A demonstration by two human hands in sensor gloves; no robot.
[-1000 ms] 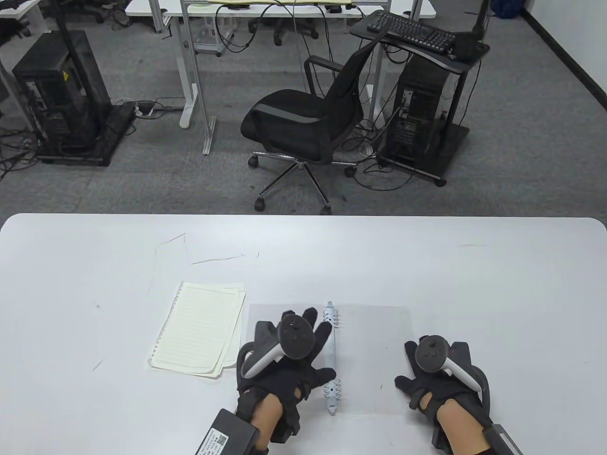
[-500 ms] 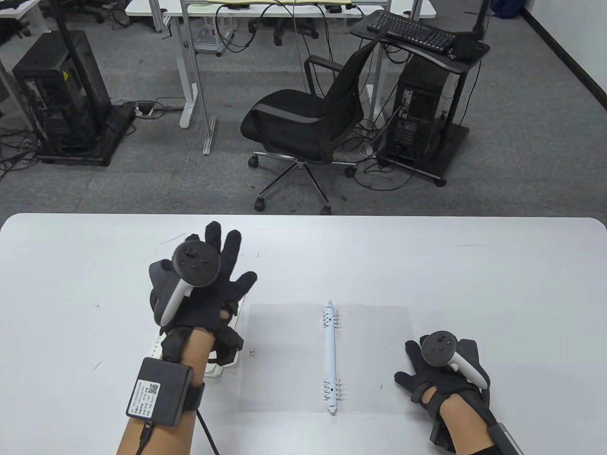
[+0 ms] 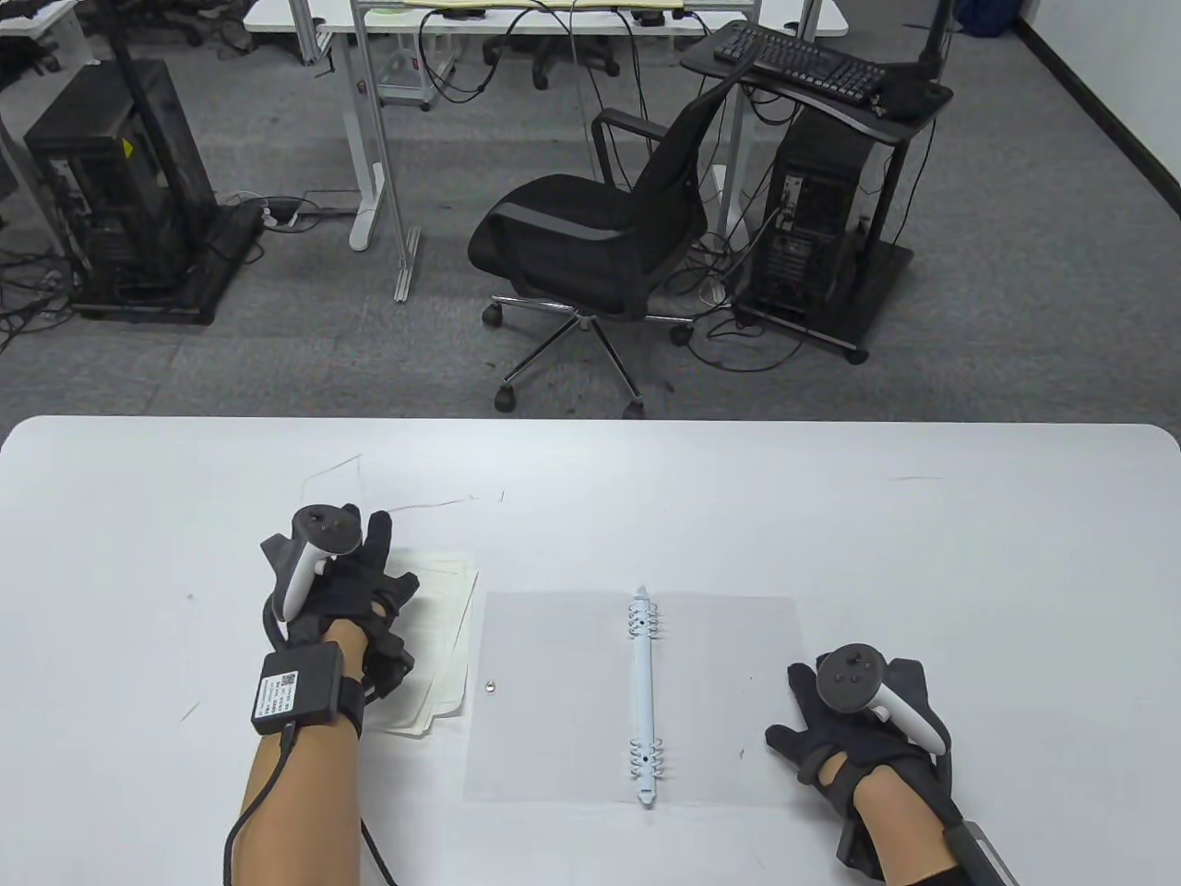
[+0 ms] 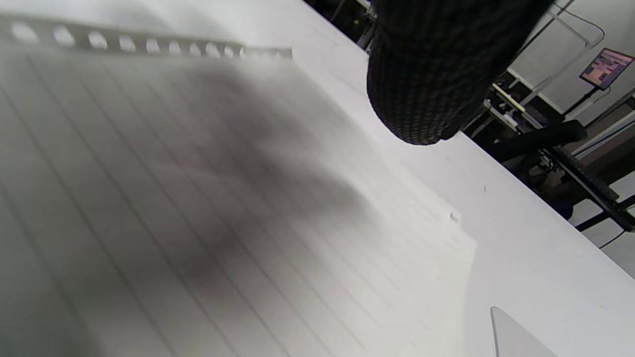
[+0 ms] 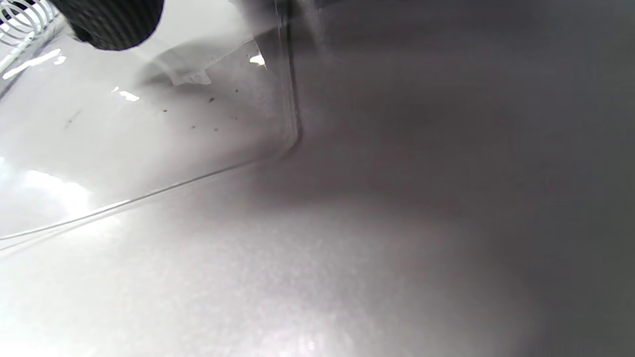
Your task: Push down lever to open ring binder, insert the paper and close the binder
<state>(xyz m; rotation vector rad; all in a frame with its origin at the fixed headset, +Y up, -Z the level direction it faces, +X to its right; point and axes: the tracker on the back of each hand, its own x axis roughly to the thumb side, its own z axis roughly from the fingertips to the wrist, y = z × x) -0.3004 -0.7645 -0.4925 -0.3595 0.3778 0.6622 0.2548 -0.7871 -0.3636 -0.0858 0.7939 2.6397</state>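
Observation:
The ring binder [image 3: 720, 701] lies open flat, its clear covers spread to both sides of the white ring spine [image 3: 643, 692]. A stack of lined, hole-punched paper [image 3: 447, 628] lies just left of it. My left hand [image 3: 364, 577] lies over the stack with its fingers stretched away from me. In the left wrist view one fingertip [image 4: 421, 89] hangs just above the lined paper [image 4: 198, 198]. My right hand [image 3: 821, 715] rests flat at the right cover's edge and holds nothing. The right wrist view shows that cover's corner [image 5: 149, 148] under a fingertip [image 5: 114, 20].
A small round snap [image 3: 490, 686] sits on the left cover near the paper. Beyond the white table's [image 3: 830, 517] far edge stand an office chair [image 3: 590, 240] and computer towers on the carpet.
My left hand left the binder's spine, swung up and left over the paper, then came down onto the stack. The right hand stayed in place.

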